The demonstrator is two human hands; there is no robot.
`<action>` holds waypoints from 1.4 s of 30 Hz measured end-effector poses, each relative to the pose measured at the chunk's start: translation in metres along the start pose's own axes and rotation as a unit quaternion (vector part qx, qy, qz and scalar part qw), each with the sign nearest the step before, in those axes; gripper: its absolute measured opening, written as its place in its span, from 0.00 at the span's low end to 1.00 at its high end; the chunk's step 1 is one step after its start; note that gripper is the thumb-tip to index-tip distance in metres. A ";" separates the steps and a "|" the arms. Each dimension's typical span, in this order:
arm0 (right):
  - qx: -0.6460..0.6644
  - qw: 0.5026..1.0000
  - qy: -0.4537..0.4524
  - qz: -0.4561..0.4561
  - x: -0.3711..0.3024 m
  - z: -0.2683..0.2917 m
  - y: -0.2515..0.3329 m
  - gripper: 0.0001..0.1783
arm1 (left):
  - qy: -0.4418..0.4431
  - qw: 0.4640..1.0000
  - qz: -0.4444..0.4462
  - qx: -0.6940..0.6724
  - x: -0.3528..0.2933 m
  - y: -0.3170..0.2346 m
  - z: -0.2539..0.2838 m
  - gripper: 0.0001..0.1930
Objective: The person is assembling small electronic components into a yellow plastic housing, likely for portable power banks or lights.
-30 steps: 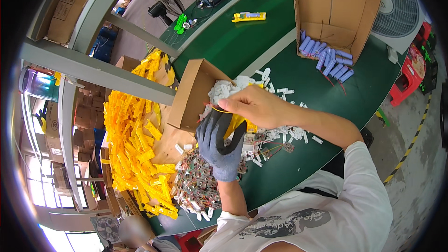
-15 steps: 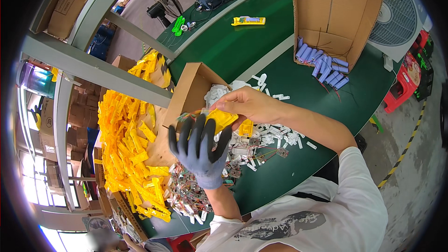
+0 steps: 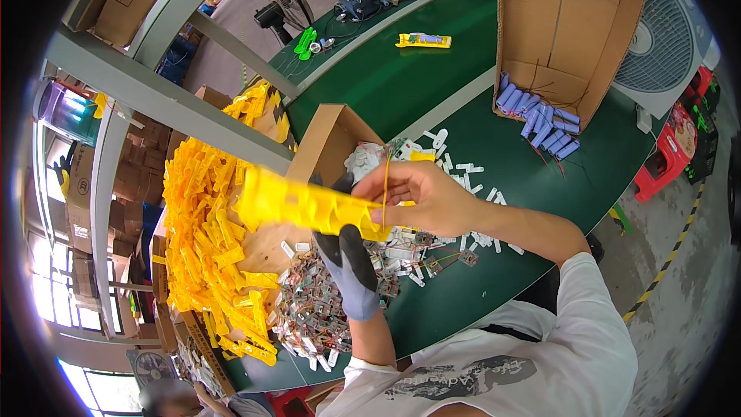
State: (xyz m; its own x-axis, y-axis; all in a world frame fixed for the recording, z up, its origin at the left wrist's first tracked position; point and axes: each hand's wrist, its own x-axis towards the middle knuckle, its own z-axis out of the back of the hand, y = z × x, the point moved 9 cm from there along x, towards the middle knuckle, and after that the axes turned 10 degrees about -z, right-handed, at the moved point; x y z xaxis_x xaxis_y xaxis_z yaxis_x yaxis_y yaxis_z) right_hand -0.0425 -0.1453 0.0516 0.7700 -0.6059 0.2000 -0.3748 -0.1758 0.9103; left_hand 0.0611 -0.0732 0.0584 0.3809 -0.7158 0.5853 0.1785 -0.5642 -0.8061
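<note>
A long yellow plastic housing (image 3: 305,207) with ribbed compartments is tilted above the table, its far-left end smeared by motion. Around its underside wraps my left hand (image 3: 351,270), in a grey glove with black fingers; the thumb presses the near edge. My bare right hand (image 3: 432,199) is closed at the housing's right end, thumb on its edge. A thin wire (image 3: 387,177) runs up past these fingers; I cannot tell whether they pinch it. Below my left hand lies a heap of small circuit boards with wires (image 3: 312,305). White plastic pieces (image 3: 467,174) are scattered beyond and beside my right hand.
Many yellow housings (image 3: 204,239) are piled at left. A small open carton (image 3: 316,139) holds white parts. Purple battery cells (image 3: 540,120) spill from a larger carton (image 3: 571,23). A filled yellow housing (image 3: 424,41) lies on the green belt. A metal frame (image 3: 185,120) crosses at left.
The yellow housing has swung out to the left and now shows its ribbed length. My left hand has turned from spread fingers to a grip beneath it. The view has shifted slightly.
</note>
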 end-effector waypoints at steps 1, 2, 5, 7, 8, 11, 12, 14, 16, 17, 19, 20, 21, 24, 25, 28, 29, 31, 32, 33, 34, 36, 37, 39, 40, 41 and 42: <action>-0.092 0.995 0.009 -0.024 0.000 -0.004 -0.006 0.19 | 0.009 0.999 0.023 -0.047 0.002 0.005 -0.005 0.33; -0.091 0.996 -0.021 -0.013 0.001 -0.003 -0.008 0.17 | -0.018 0.996 0.046 -0.077 0.002 0.014 0.001 0.32; -0.167 0.980 -0.099 0.049 -0.003 0.007 0.004 0.17 | -0.043 0.997 0.031 -0.050 0.004 0.020 0.004 0.24; -0.170 0.978 -0.118 0.039 -0.002 0.019 0.002 0.16 | -0.053 0.995 0.074 -0.049 0.001 0.024 0.007 0.21; -0.152 0.975 -0.143 0.072 -0.004 0.027 0.007 0.17 | -0.044 0.993 0.082 -0.075 0.000 0.026 0.004 0.21; -0.099 0.969 -0.175 0.142 -0.006 0.038 0.025 0.21 | -0.019 0.988 0.121 -0.099 -0.003 0.036 0.002 0.22; -0.126 0.968 -0.166 0.142 -0.007 0.039 0.029 0.22 | -0.001 0.984 0.150 -0.099 -0.005 0.041 0.002 0.23; -0.140 0.973 -0.142 0.119 -0.009 0.037 0.036 0.23 | -0.001 0.979 0.173 -0.105 -0.008 0.046 0.003 0.23; -0.130 0.976 -0.126 0.118 -0.008 0.033 0.039 0.23 | -0.013 0.971 0.228 -0.074 -0.015 0.060 0.010 0.26; -0.121 0.980 -0.110 0.118 -0.008 0.030 0.040 0.24 | -0.014 0.970 0.231 -0.074 -0.018 0.064 0.012 0.26; -0.121 0.980 -0.105 0.120 -0.008 0.029 0.043 0.22 | 0.020 0.981 0.192 -0.024 -0.014 0.064 0.011 0.28; -0.121 0.980 -0.097 0.124 -0.007 0.026 0.045 0.21 | 0.015 0.977 0.203 -0.059 -0.013 0.057 0.006 0.28; -0.120 0.981 -0.095 0.122 -0.008 0.029 0.051 0.21 | 0.013 0.977 0.203 -0.058 -0.013 0.058 0.009 0.28; -0.352 0.934 0.042 0.035 -0.011 0.017 0.045 0.15 | 0.010 0.973 0.202 -0.115 -0.009 0.056 0.012 0.23; -0.356 0.933 0.042 0.035 -0.011 0.020 0.045 0.15 | -0.017 0.971 0.217 -0.100 -0.015 0.067 0.027 0.23; -0.210 0.967 0.146 -0.013 -0.016 0.021 0.039 0.18 | -0.003 0.969 0.219 -0.116 -0.010 0.058 0.017 0.26; -0.215 0.966 0.144 -0.018 -0.015 0.021 0.033 0.18 | 0.019 0.973 0.214 -0.091 -0.008 0.054 0.016 0.25; -0.168 0.976 0.136 -0.007 -0.011 0.024 0.027 0.16 | 0.042 0.971 0.223 -0.072 -0.010 0.056 0.009 0.27; -0.230 0.968 0.099 -0.008 -0.008 0.023 0.023 0.11 | 0.046 0.967 0.225 -0.110 -0.011 0.053 0.001 0.28; -0.235 0.967 0.101 -0.016 -0.006 0.018 0.017 0.11 | 0.048 0.961 0.227 -0.150 -0.013 0.051 -0.007 0.29; -0.208 0.975 0.040 -0.067 -0.001 0.026 0.006 0.10 | 0.067 0.951 0.249 -0.170 -0.020 0.056 -0.012 0.31; -0.199 0.973 -0.047 -0.103 0.006 0.038 -0.007 0.09 | 0.033 0.945 0.230 -0.232 -0.021 0.062 -0.020 0.31; -0.207 0.971 -0.044 -0.113 0.006 0.035 -0.008 0.09 | 0.029 0.951 0.218 -0.217 -0.020 0.063 -0.022 0.31; -0.336 0.926 -0.058 -0.162 0.008 0.035 -0.006 0.09 | -0.002 0.953 0.203 -0.224 -0.015 0.067 -0.020 0.29; -0.375 0.906 -0.038 -0.190 0.007 0.033 -0.010 0.16 | -0.008 0.967 0.201 -0.155 -0.011 0.069 -0.016 0.27; -0.382 0.902 -0.031 -0.199 0.007 0.032 -0.010 0.16 | -0.013 0.975 0.205 -0.084 -0.010 0.071 -0.011 0.26; -0.386 0.907 -0.028 -0.166 0.009 0.028 -0.001 0.20 | -0.056 0.971 0.193 -0.129 -0.007 0.068 -0.008 0.24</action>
State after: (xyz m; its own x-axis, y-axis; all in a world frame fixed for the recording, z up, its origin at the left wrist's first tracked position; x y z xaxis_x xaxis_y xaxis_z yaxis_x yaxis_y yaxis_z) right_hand -0.0492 -0.1721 0.0423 0.7381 -0.6619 -0.1305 0.3628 0.2264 0.9040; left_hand 0.0632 -0.1100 0.0001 0.4729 -0.8535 0.2189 -0.2254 -0.3574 -0.9064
